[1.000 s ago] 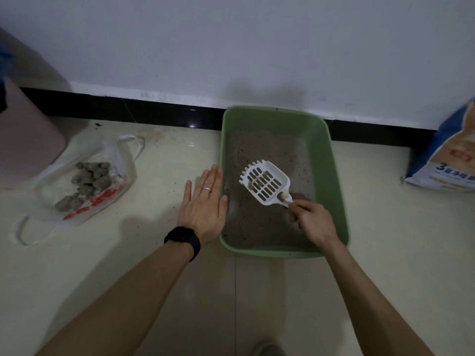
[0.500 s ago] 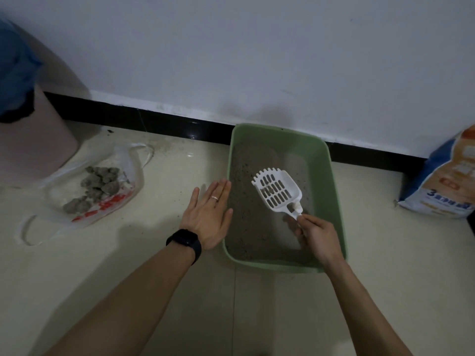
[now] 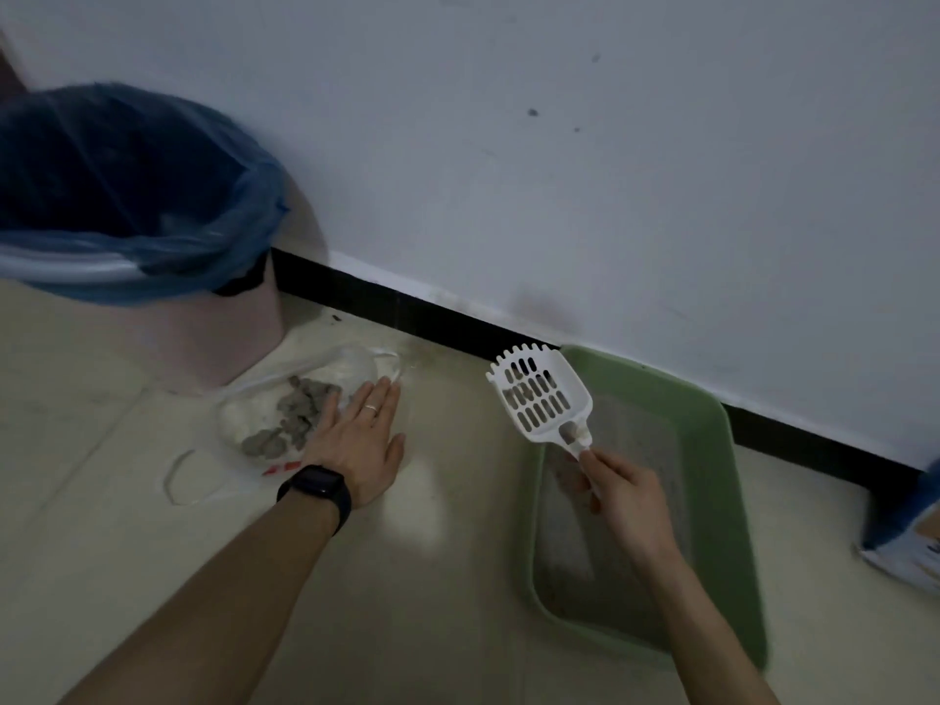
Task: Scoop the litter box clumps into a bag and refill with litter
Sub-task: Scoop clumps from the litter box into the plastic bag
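A green litter box [image 3: 722, 480] holding grey litter sits on the floor at the right, against the wall. My right hand [image 3: 628, 496] pinches the handle of a white slotted scoop [image 3: 541, 396], raised above the box's left far corner, with a few small clumps in it. A clear plastic bag [image 3: 244, 424] with several grey clumps [image 3: 295, 414] lies on the floor to the left. My left hand [image 3: 358, 440], fingers straight, lies flat on the bag's right edge. A black watch is on that wrist.
A pink bin [image 3: 203, 338] lined with a blue bag [image 3: 127, 195] stands at the left against the wall. A blue and white litter sack [image 3: 910, 547] lies at the far right edge. The floor is pale tile, with a black skirting board along the wall.
My left hand moved from beside the litter box over to the bag's edge. My right hand lifted the scoop up and left, out of the litter. The view turned left.
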The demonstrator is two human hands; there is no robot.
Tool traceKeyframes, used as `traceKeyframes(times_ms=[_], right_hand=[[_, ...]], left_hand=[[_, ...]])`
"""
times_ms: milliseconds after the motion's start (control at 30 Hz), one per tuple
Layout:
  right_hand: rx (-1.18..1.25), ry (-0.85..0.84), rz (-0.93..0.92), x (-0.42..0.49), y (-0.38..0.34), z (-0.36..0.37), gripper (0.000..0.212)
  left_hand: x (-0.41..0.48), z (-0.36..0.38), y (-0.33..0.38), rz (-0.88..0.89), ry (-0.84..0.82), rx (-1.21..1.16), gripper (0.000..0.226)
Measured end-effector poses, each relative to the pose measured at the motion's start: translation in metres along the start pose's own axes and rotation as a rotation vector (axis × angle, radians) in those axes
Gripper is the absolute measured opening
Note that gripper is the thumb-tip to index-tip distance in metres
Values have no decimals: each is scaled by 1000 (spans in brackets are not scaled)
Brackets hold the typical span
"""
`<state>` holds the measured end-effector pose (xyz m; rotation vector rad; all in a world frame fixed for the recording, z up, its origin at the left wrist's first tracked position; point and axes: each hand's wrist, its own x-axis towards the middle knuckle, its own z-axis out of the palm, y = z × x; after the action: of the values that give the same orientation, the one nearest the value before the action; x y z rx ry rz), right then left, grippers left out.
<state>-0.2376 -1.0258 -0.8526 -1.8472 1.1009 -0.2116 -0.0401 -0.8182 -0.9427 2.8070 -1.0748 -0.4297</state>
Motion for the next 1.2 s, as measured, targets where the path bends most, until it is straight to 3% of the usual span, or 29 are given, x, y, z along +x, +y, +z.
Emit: traceKeyframes(times_ms=[167,367,433,533,600,833,1000,1067,1200], right_hand=[[-43,-83,-48,9,-26,64,20],[-287,-220,-182,10,-56,139,20],[-443,-250,-272,10,-60,160,22],[-861,-257,-561,12,-60,183,39],[-1072,-262,-625,10,-63,191,50],[-1297,-183,-688,-2,-72,198,56],[-1205,-114,-678,-2,-68,196,50],[-981,-101,-581,4,-66,185,41],[-430,-231,-234,5,-72,150,27]], left_hand=[[-15,-2,-77,-159,-30,-7,64],[-36,7,-143,-341,-145,-82,68],[-41,13,-154,-336,-191,-65,70],[-49,21,-164,-322,-240,-39,71],[-53,23,-166,-333,-242,-59,72],[-49,17,-160,-336,-207,-100,74],[-46,14,-156,-323,-203,-88,75],[-44,11,-155,-302,-198,-60,74],[-38,5,-152,-215,-161,-11,70]])
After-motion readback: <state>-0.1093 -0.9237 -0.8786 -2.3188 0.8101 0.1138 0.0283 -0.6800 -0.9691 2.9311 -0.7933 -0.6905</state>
